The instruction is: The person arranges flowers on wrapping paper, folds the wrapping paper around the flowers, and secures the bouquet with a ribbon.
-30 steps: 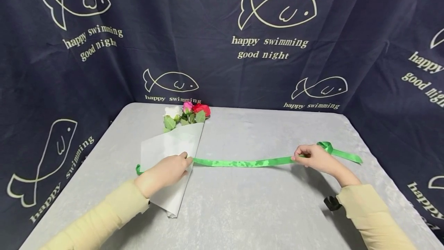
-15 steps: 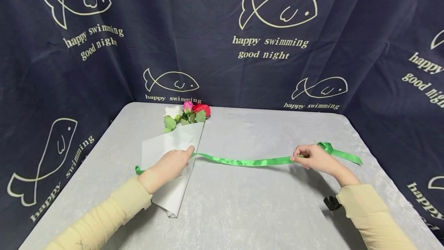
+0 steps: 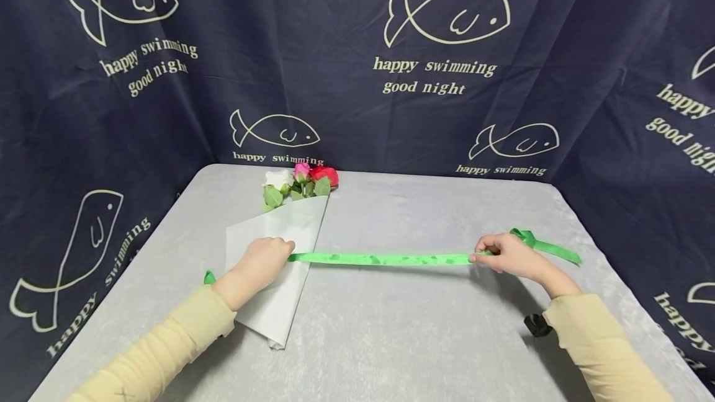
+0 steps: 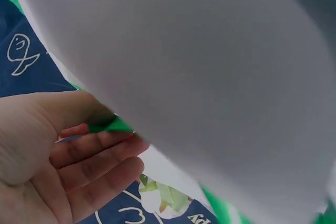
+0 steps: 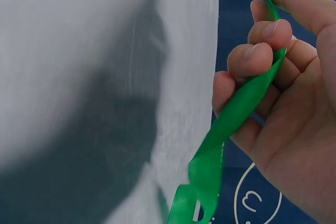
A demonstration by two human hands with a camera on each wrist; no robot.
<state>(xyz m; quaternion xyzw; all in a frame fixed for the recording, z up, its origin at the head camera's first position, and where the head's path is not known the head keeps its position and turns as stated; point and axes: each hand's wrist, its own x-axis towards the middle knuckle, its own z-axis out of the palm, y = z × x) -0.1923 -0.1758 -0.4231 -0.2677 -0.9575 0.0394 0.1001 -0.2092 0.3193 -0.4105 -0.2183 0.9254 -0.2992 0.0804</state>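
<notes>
A green ribbon (image 3: 385, 259) stretches nearly straight between my two hands. Over the white wrapping paper (image 3: 290, 309) of a bouquet, my left hand (image 3: 257, 265) pinches it between thumb and fingers, as the left wrist view shows. White, pink and red roses (image 3: 301, 172) stick out of the paper's wide upper end. My right hand (image 3: 505, 259) holds the ribbon on the right side of the table with curled fingers; in the right wrist view the ribbon (image 5: 241, 103) runs through the palm and hangs below it. A short green tail shows left of the left wrist.
The bouquet lies on a grey cloth-covered table (image 3: 402, 340). Past the right hand, a looped end of the ribbon (image 3: 555, 252) rests on the cloth. A small black object (image 3: 537, 326) sits at the right sleeve. A dark blue curtain (image 3: 357, 79) with fish prints surrounds the table.
My left hand has moved left over the paper with the ribbon, after a slight lift half a second ago. The ribbon's sag has straightened out. The right hand has stayed nearly still.
</notes>
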